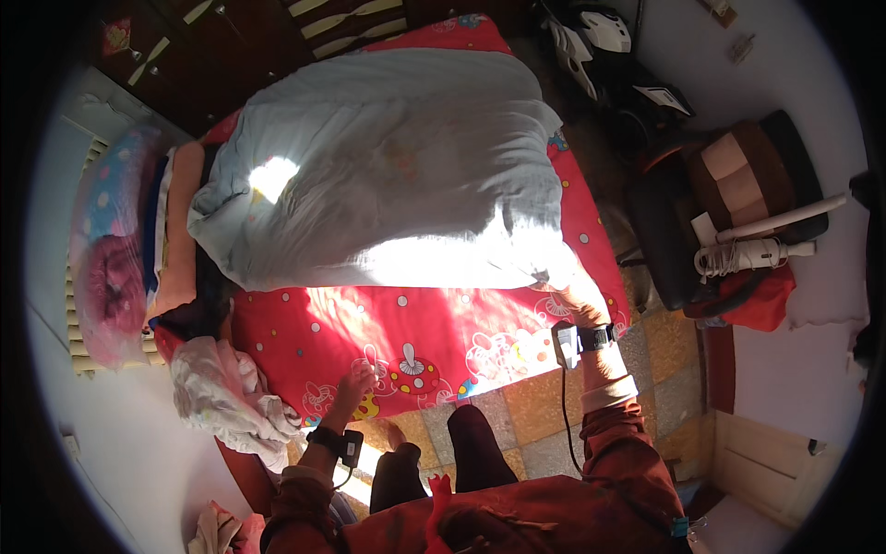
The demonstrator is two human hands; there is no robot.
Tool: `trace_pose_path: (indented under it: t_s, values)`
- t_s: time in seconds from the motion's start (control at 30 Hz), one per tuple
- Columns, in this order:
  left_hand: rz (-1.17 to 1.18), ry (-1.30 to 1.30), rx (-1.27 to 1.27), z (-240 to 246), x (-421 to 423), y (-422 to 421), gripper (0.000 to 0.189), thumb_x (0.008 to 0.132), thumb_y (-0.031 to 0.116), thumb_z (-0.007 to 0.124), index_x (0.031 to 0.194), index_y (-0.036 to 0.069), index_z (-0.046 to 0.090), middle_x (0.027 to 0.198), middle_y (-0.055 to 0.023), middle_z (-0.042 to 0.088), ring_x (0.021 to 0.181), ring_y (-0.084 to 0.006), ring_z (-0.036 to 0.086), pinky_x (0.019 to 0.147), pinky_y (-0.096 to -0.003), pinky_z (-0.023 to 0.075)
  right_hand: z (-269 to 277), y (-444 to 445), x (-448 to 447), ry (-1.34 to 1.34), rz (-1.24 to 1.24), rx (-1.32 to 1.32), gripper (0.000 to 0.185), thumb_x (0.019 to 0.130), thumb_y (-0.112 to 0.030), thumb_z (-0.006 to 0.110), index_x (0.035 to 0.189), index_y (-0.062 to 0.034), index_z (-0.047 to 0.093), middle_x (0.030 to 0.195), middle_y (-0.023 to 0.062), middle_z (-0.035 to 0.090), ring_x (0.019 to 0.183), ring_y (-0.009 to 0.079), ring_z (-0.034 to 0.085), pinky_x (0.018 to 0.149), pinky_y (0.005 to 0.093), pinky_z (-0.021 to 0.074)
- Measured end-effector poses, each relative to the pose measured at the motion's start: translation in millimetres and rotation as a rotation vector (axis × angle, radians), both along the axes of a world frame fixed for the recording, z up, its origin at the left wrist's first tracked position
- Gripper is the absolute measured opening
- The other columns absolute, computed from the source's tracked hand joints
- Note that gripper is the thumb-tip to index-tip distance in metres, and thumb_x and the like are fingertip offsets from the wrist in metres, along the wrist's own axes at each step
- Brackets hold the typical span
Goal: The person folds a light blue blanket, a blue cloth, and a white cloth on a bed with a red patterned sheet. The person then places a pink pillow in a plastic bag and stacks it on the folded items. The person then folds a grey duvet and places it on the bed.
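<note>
A pale grey-blue quilt [401, 145] lies spread over a bed covered by a red sheet [429, 325] with mushroom and dot prints. At the quilt's near right corner is my right hand [569, 280], which grips the edge; strong sunlight washes out part of the fingers. My left hand [360, 381] hovers over or rests on the sheet's near edge, with nothing in it and its fingers loosely bent. It is apart from the quilt. Each wrist wears a strapped device with a cable.
A crumpled white cloth [225, 391] hangs at the bed's near left corner. Folded bedding [181, 228] and a plastic-wrapped bundle [114, 256] stand left. To the right are a dark armchair [664, 242] holding a corded white appliance [751, 256], and a white-and-black scooter [602, 55]. Dark cabinets [228, 55] line the far side.
</note>
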State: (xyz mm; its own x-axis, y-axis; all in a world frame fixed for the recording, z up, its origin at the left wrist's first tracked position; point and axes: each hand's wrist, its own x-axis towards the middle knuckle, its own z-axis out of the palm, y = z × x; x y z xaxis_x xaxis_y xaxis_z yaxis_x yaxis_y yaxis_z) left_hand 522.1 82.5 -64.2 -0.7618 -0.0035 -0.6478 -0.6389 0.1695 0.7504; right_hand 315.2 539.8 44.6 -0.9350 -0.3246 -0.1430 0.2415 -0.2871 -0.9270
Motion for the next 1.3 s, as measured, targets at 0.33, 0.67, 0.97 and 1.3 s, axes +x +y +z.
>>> trace_pose_path:
  t_s: [0.33,0.67,0.97,1.3]
  values:
    - [-0.273,0.294,-0.271,-47.3,54.3,-54.6,0.016,0.089,0.011,0.061,0.102,0.002,0.062,0.092,-0.0072,0.066,0.083,-0.0155,0.066,0.072,-0.0337,0.053,-228.2,63.2,88.7,-0.161,0.676,1.046,0.041,0.062,-0.004,0.075,0.101,0.0001,0.066,0.095,0.0097,0.07,0.09,0.0205,0.064,0.076,0.0349,0.0501]
    - [-0.139,-0.177,0.016,-97.3,95.4,-40.7,0.027,0.089,0.02,0.062,0.11,0.003,0.06,0.093,-0.0079,0.067,0.081,-0.0152,0.067,0.066,-0.0259,0.0505,-207.9,-54.5,87.2,-0.302,0.327,1.216,0.084,0.065,-0.055,0.077,0.115,0.0093,0.058,0.111,0.0232,0.066,0.107,0.0337,0.062,0.091,0.0406,0.0492]
    - [0.125,0.188,0.338,37.3,-100.9,23.6,0.075,0.088,0.046,0.065,0.138,-0.003,0.037,0.133,-0.0177,0.05,0.12,-0.0254,0.051,0.099,-0.0367,0.0408,0.8,-233.2,75.4,0.759,1.036,1.276,0.014,0.068,-0.015,0.066,0.077,-0.0049,0.068,0.073,0.0139,0.067,0.075,0.0298,0.069,0.066,0.0407,0.053]
    - [-0.282,0.253,-0.653,-3.7,-43.1,-61.8,0.049,0.071,0.015,0.066,0.115,-0.001,0.048,0.099,-0.0289,0.061,0.094,-0.0445,0.06,0.081,-0.0454,0.0493,-49.2,-341.5,219.6,0.541,0.904,0.801,0.037,0.071,-0.02,0.066,0.101,-0.0022,0.055,0.092,0.0161,0.063,0.088,0.036,0.063,0.074,0.0445,0.0488]
